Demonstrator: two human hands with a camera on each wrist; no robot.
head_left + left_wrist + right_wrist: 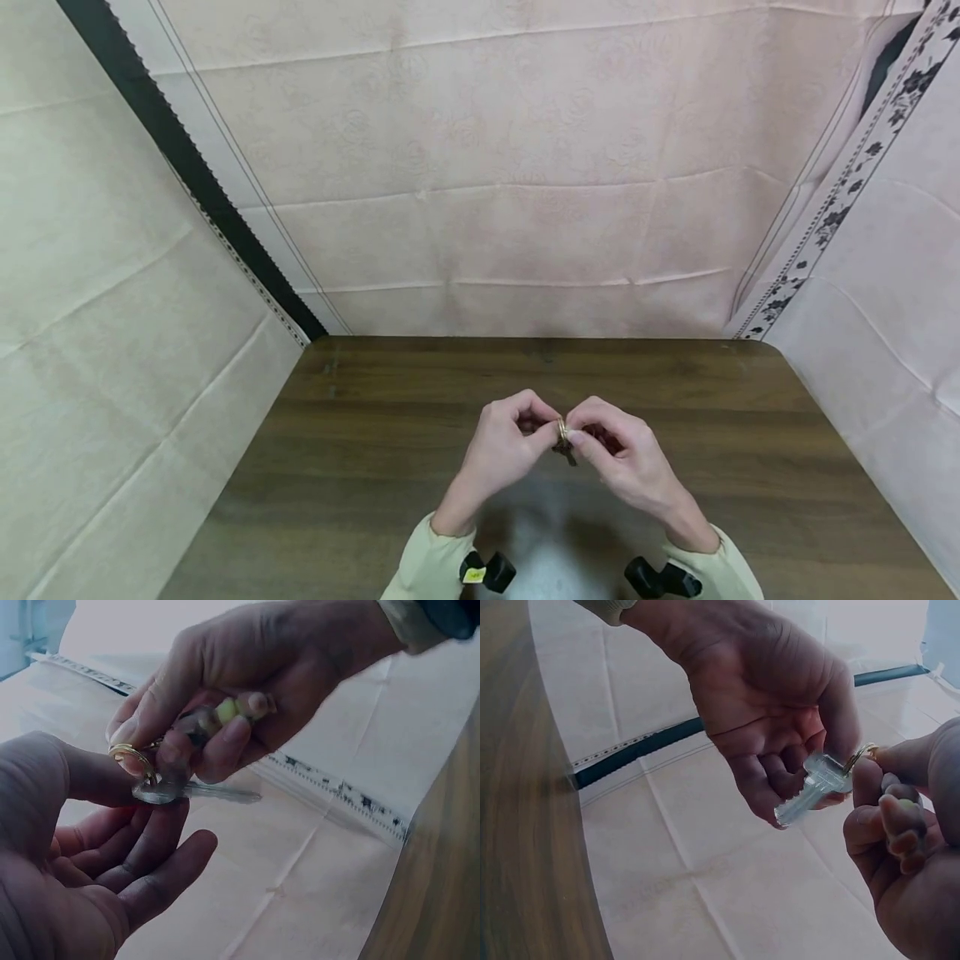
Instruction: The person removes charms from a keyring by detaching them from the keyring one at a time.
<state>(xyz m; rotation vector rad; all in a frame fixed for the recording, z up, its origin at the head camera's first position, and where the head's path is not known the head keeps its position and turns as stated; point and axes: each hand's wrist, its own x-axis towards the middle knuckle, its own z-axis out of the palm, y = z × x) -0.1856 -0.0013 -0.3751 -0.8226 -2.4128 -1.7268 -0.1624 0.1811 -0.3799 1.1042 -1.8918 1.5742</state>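
Note:
Both hands meet above the table around a gold key ring (562,429). My left hand (501,450) pinches the ring between thumb and fingers, close to the head of a silver key (810,789). The key's toothed blade sticks out from the fingertips. From the other side my right hand (636,460) pinches the same ring (135,757) with thumb and forefinger. A small keychain charm (904,829) with a yellow-green band lies against the right hand's curled fingers. Fingertips cover part of the ring, so whether it is spread apart cannot be seen.
Below the hands is a brown wooden table (360,467) with a glossy reflection near its front. Pale cloth sheets (525,167) hang behind it and at both sides. Black wrist cameras (498,572) sit at the light green sleeves (431,560).

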